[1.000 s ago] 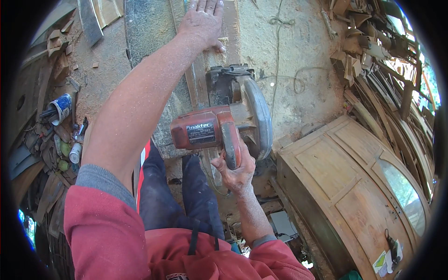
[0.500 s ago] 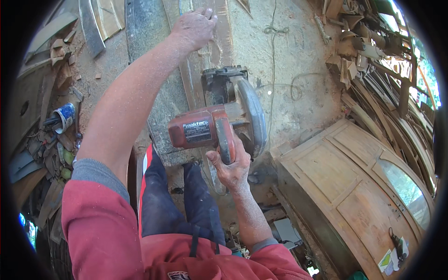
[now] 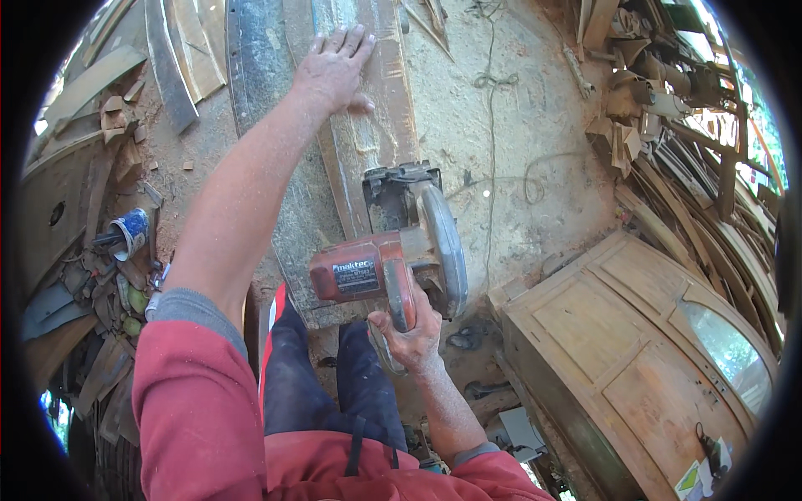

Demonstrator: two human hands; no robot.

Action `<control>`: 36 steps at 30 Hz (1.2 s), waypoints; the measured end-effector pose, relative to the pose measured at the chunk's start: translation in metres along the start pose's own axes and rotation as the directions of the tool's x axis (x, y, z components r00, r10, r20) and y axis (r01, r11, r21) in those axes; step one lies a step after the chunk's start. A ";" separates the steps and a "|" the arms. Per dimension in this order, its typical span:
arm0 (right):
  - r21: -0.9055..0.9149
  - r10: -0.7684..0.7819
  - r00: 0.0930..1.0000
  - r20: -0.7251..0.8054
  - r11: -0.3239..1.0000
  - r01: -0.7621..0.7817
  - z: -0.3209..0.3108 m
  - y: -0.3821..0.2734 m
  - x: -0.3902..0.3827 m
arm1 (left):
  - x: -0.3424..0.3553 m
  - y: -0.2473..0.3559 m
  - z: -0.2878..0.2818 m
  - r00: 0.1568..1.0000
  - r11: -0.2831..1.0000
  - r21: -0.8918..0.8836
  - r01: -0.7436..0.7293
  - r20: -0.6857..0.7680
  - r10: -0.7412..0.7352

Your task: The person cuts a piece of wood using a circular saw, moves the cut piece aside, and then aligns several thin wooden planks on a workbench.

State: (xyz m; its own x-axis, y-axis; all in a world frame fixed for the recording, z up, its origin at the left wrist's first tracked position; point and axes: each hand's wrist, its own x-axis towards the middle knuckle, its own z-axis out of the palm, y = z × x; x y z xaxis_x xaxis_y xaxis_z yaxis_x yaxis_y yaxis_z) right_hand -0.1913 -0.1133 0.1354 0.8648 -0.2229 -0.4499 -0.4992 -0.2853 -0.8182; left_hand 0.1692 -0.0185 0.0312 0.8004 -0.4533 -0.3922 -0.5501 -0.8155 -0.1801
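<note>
My left hand (image 3: pixel 332 77) lies flat with fingers spread on a long, dusty wooden board (image 3: pixel 386 108). My right hand (image 3: pixel 415 332) is wrapped around the rear handle of a red circular saw (image 3: pixel 359 265). The saw's silver blade guard (image 3: pixel 444 250) faces right, and its dark base plate (image 3: pixel 393 204) sits over the near end of the boards. Whether the blade touches wood is hidden. Beneath the boards is a long, worn grey plank (image 3: pixel 259 75), on the left side.
A panelled wooden door with an arched glass pane (image 3: pixel 618 351) lies at the right. A thin cord (image 3: pixel 491 150) crosses the dusty floor. Wood offcuts (image 3: pixel 702 209) pile up at far right; at left are scraps and a blue-and-white can (image 3: pixel 132 230).
My left hand's fingers have opened out from a more gathered pose and now lie spread on the board. The view has shifted slightly; my right hand keeps its grip on the saw.
</note>
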 end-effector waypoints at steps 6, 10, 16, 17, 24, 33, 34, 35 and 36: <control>0.027 0.007 1.000 0.007 1.000 -0.007 0.001 -0.011 0.015 | 0.002 -0.003 0.000 1.000 0.995 -0.099 -0.013 -0.019 0.011; 0.002 -0.015 1.000 -0.017 1.000 0.015 0.002 -0.018 0.027 | 0.003 -0.003 -0.003 1.000 0.998 -0.060 -0.001 -0.010 0.001; -0.014 -0.080 0.993 -0.089 0.997 0.079 0.009 -0.026 0.048 | 0.002 -0.003 -0.009 1.000 0.994 -0.111 -0.009 -0.012 0.008; -0.012 -0.071 0.994 -0.087 0.997 0.070 0.009 -0.027 0.049 | 0.002 -0.003 -0.008 1.000 0.992 -0.124 -0.011 -0.021 0.008; -0.001 -0.059 0.994 -0.087 0.998 0.059 0.013 -0.038 0.063 | 0.002 -0.005 -0.005 1.000 0.991 -0.136 -0.019 -0.013 0.017; 0.047 -0.071 0.992 -0.107 0.996 0.076 0.020 -0.053 0.087 | 0.012 -0.016 -0.016 0.994 0.976 -0.206 -0.067 0.069 0.083; 0.042 -0.077 0.991 -0.111 0.996 0.082 0.020 -0.054 0.088 | 0.014 -0.017 -0.018 0.993 0.975 -0.210 -0.077 0.072 0.094; 0.040 -0.079 0.990 -0.113 0.996 0.084 0.020 -0.054 0.089 | 0.014 -0.016 -0.019 0.991 0.973 -0.214 -0.086 0.079 0.105; 0.038 -0.082 0.990 -0.114 0.996 0.086 0.020 -0.054 0.090 | 0.014 -0.016 -0.020 0.989 0.971 -0.217 -0.095 0.087 0.117</control>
State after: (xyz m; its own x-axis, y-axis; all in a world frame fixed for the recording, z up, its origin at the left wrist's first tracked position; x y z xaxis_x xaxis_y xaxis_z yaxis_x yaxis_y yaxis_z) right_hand -0.0851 -0.0999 0.1318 0.8908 -0.3039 -0.3378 -0.4202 -0.2679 -0.8670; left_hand 0.1938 -0.0195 0.0469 0.7071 -0.5123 -0.4874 -0.5590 -0.8271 0.0583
